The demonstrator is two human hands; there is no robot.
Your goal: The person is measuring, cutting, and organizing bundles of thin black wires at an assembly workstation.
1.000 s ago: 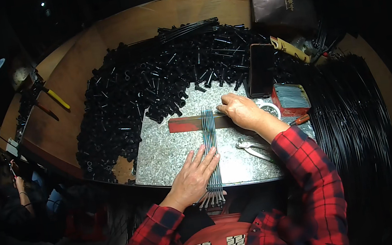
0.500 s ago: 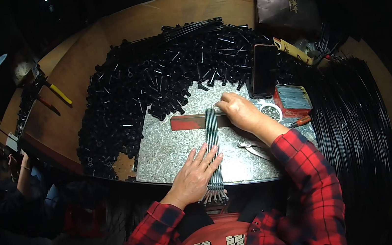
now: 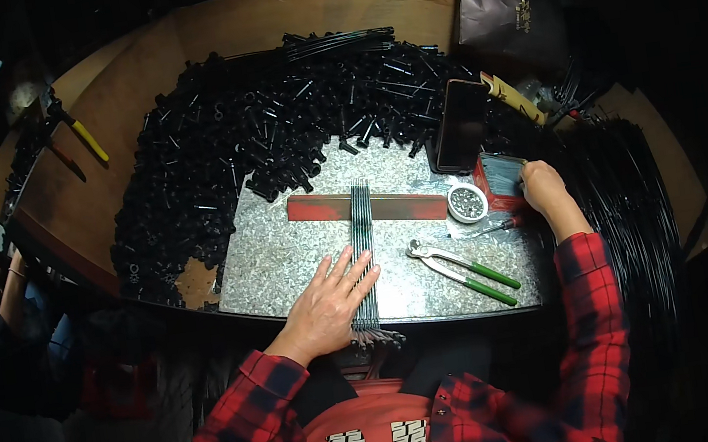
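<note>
My left hand (image 3: 327, 307) lies flat with its fingers stretched across a row of thin dark rods (image 3: 361, 211). The rods lie side by side over a red and dark bar (image 3: 406, 205), and their near ends stick out past the edge of the stone-patterned slab (image 3: 275, 267). Over at the right, my right hand (image 3: 544, 185) is at the edge of a red box (image 3: 482, 177) filled with thin grey pieces (image 3: 504, 170). Its fingers are curled together, and what they pinch, if anything, is hidden.
A white round dish (image 3: 467, 203) of small metal parts stands beside the box, with green-handled pincers (image 3: 468, 273) and a screwdriver (image 3: 511, 223) nearer. A phone (image 3: 460, 126) leans behind. Black parts (image 3: 211, 150) heap around the slab; long black cables (image 3: 629, 203) hang right. Someone's arm (image 3: 12, 288) shows far left.
My right hand has left the far ends of the rods and moved right to the red box, uncovering the pincers and the bar's right part. My left hand stays on the rods.
</note>
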